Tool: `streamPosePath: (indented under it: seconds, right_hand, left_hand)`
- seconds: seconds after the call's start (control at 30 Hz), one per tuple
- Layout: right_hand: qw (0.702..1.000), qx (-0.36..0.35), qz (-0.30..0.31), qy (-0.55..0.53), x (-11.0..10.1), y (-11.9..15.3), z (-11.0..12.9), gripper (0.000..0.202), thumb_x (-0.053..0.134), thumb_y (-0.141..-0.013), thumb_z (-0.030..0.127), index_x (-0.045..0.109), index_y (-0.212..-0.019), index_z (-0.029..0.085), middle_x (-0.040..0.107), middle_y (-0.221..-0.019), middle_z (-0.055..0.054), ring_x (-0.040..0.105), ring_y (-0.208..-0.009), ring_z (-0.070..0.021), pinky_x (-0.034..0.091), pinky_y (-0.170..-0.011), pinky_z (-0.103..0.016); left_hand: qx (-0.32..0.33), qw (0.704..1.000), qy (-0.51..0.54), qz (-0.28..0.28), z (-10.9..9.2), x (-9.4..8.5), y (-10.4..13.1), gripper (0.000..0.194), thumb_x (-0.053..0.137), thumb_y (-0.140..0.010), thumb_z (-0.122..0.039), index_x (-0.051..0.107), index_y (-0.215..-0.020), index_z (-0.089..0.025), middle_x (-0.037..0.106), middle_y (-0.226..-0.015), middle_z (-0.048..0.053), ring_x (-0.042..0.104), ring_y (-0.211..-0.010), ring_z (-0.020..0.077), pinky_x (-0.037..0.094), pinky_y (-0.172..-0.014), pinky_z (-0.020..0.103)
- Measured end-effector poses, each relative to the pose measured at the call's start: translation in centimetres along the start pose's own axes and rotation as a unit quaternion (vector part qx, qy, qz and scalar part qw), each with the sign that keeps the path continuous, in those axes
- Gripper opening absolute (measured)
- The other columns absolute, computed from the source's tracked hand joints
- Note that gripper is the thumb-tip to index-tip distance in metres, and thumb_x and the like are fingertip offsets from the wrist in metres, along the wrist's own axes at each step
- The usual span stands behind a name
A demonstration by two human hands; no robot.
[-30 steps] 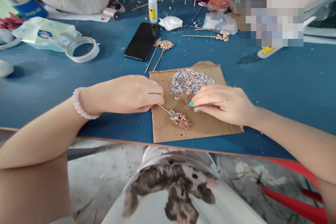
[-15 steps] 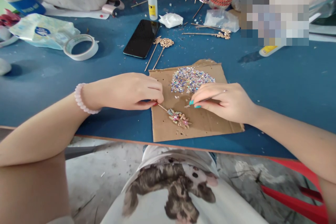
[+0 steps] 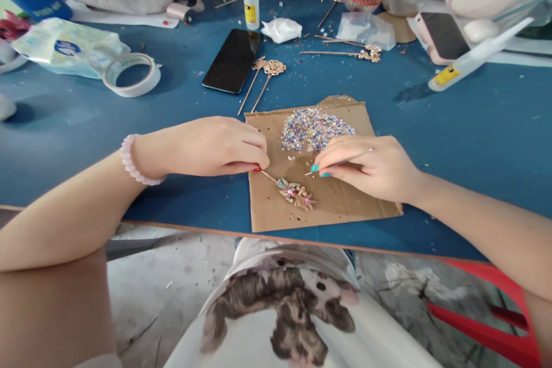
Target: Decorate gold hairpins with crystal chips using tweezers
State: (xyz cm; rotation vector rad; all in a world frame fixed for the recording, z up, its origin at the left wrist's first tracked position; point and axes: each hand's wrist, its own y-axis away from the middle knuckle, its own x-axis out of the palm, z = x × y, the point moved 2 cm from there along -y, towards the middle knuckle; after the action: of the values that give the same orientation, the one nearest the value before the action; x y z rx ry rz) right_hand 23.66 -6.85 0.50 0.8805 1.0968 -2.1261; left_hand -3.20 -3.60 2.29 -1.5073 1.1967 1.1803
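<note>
My left hand [image 3: 233, 148] pinches the thin stem of a gold hairpin [image 3: 295, 192], whose head bears pink flowers and coloured stones. The hairpin's head is over the lower middle of a piece of cardboard [image 3: 276, 218]. In my right hand [image 3: 366, 167] is a slim metal pair of tweezers [image 3: 351, 157], its tip pointing left above the cardboard, a little up and right of the hairpin head. Whether the tip grips anything is too small to tell. A spread of small glittering rhinestones [image 3: 317, 128] lies on the cardboard's far half, just beyond my right fingers.
Beyond the cardboard lie two gold hairpins [image 3: 272, 68] and a black phone [image 3: 233, 61]. A glue bottle [image 3: 250, 0] stands behind; another glue bottle [image 3: 448, 76] leans at right. A tape roll [image 3: 133, 76] and a wipes packet [image 3: 69, 49] are at left.
Both hands keep nearly the same place and grip. The tweezers' two tips, slightly parted before, now look closer together.
</note>
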Motion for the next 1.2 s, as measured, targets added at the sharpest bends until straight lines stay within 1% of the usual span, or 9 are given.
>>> streamPosePath:
  seconds: [0.13,0.27,0.43,0.67,0.93,1.03,1.2]
  right_hand:
    - [1.0,0.002,-0.001,0.001,0.0,0.0,0.0,0.01,0.061,-0.097,0.018,0.067,-0.089,0.02,0.077,-0.085,-0.002,0.074,-0.08,-0.0139,0.058,-0.077,-0.027]
    - [1.0,0.007,-0.001,0.008,-0.4,0.0,-0.2,0.011,0.061,-0.097,0.02,0.068,-0.089,0.021,0.077,-0.085,-0.001,0.074,-0.081,-0.0141,0.057,-0.077,-0.027]
    - [0.999,0.025,0.025,-0.027,-1.1,0.1,-0.5,0.01,0.062,-0.096,0.02,0.069,-0.089,0.022,0.076,-0.088,0.0,0.074,-0.083,-0.0137,0.058,-0.079,-0.027]
    - [0.997,0.034,0.044,-0.046,-1.2,0.1,-0.4,0.012,0.06,-0.097,0.022,0.069,-0.089,0.024,0.077,-0.087,0.0,0.073,-0.082,-0.0146,0.058,-0.079,-0.031]
    - [0.999,-0.015,0.036,-0.034,-1.3,0.1,-0.2,0.01,0.061,-0.096,0.014,0.067,-0.091,0.021,0.076,-0.087,-0.001,0.073,-0.082,-0.0133,0.058,-0.079,-0.029]
    - [0.999,-0.021,0.032,-0.026,-1.2,0.2,-0.2,0.011,0.061,-0.096,0.014,0.068,-0.092,0.021,0.076,-0.087,-0.001,0.072,-0.083,-0.0133,0.058,-0.079,-0.029]
    - [0.999,-0.021,0.033,-0.029,-1.1,0.2,-0.1,0.01,0.06,-0.096,0.016,0.068,-0.093,0.022,0.075,-0.087,-0.001,0.072,-0.082,-0.0131,0.059,-0.079,-0.03]
  left_hand:
    - [-0.001,1.0,-0.001,-0.007,0.2,0.1,0.1,0.028,0.039,-0.107,-0.027,0.066,-0.105,-0.02,0.07,-0.1,0.008,0.065,-0.085,0.0182,0.046,-0.076,0.031]
    - [-0.01,1.0,0.006,0.002,0.2,0.1,0.1,0.029,0.037,-0.108,-0.028,0.065,-0.105,-0.02,0.07,-0.1,0.008,0.064,-0.085,0.0182,0.045,-0.076,0.03]
    - [-0.016,1.0,0.009,0.007,0.0,0.0,-0.1,0.031,0.036,-0.108,-0.027,0.065,-0.103,-0.02,0.07,-0.099,0.008,0.064,-0.085,0.0185,0.044,-0.078,0.03]
    - [-0.033,0.999,0.026,0.008,0.0,-0.1,-0.1,0.032,0.037,-0.107,-0.029,0.067,-0.103,-0.022,0.071,-0.098,0.008,0.065,-0.087,0.0185,0.046,-0.079,0.03]
    - [-0.034,0.999,0.034,0.003,0.1,0.0,-0.1,0.029,0.04,-0.106,-0.028,0.068,-0.103,-0.022,0.071,-0.097,0.007,0.065,-0.085,0.0181,0.046,-0.077,0.03]
    - [-0.032,0.999,0.036,0.002,0.1,0.0,0.0,0.027,0.041,-0.106,-0.028,0.067,-0.103,-0.022,0.07,-0.097,0.007,0.064,-0.083,0.0179,0.045,-0.075,0.03]
    - [-0.039,0.998,0.044,0.023,0.4,0.0,0.2,0.026,0.04,-0.106,-0.028,0.065,-0.105,-0.022,0.07,-0.1,0.007,0.063,-0.083,0.0174,0.043,-0.075,0.03]
